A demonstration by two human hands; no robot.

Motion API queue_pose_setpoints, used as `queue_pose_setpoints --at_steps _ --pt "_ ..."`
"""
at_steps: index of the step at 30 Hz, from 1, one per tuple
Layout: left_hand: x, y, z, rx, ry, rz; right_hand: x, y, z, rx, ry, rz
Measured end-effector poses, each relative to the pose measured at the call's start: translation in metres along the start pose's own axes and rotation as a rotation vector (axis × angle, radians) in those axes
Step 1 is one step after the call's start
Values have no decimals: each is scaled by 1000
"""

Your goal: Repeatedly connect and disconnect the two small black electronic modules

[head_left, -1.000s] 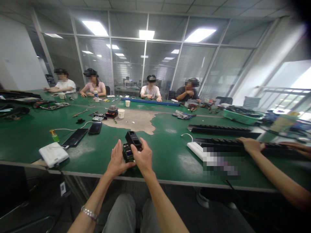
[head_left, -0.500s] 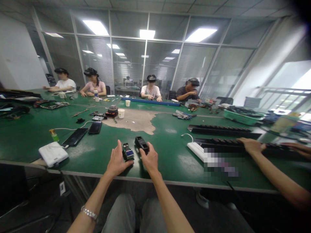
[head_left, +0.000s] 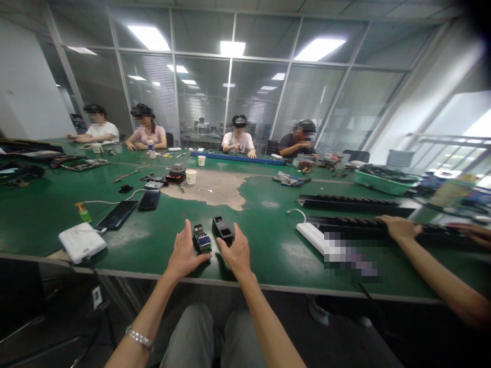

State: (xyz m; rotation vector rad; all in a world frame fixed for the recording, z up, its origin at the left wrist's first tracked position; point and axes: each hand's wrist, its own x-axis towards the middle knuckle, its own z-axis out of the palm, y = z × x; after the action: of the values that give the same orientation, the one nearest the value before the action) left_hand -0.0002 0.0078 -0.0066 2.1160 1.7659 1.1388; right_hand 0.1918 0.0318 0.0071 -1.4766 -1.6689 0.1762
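Observation:
Just above the near edge of the table, my left hand [head_left: 185, 253] curls around a small circuit board [head_left: 202, 239] with a blue-lit display. Its thumb lies along the board's lower end and its fingers along the left side. Beside it, my right hand [head_left: 237, 250] grips a black rectangular plastic housing [head_left: 223, 229] between thumb and fingers. Openings show in the housing's upper face, along with small markings too small to read. A narrow gap separates board and housing. The undersides of both are hidden.
On the left lie a white box [head_left: 82, 242], a phone [head_left: 117, 214] and another phone [head_left: 149, 200]. To the right are a white power strip [head_left: 310, 236] and black rails [head_left: 345, 203], with another person's hand [head_left: 401, 228] on one. Paper cups [head_left: 191, 177] stand farther back; several people sit opposite.
The black housing has turned slightly in my right hand, so more of its upper face shows. My left hand and the circuit board stay almost where they were.

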Motion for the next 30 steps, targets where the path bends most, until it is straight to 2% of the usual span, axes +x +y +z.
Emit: queue_pose_setpoints --at_steps 5,11,14,20,30 --pt "0 0 0 -9 8 0 2 -4 -3 -1 -57 53" --pt "0 -3 2 3 6 16 4 -29 -16 325 -35 102" --pt "0 -5 4 -16 13 15 2 -47 -19 398 -52 99" --pt "-2 -4 2 -42 24 10 -7 -72 -18 260 -90 33" --pt "-3 -8 6 -39 50 14 -15 -83 -15 60 -161 -19"
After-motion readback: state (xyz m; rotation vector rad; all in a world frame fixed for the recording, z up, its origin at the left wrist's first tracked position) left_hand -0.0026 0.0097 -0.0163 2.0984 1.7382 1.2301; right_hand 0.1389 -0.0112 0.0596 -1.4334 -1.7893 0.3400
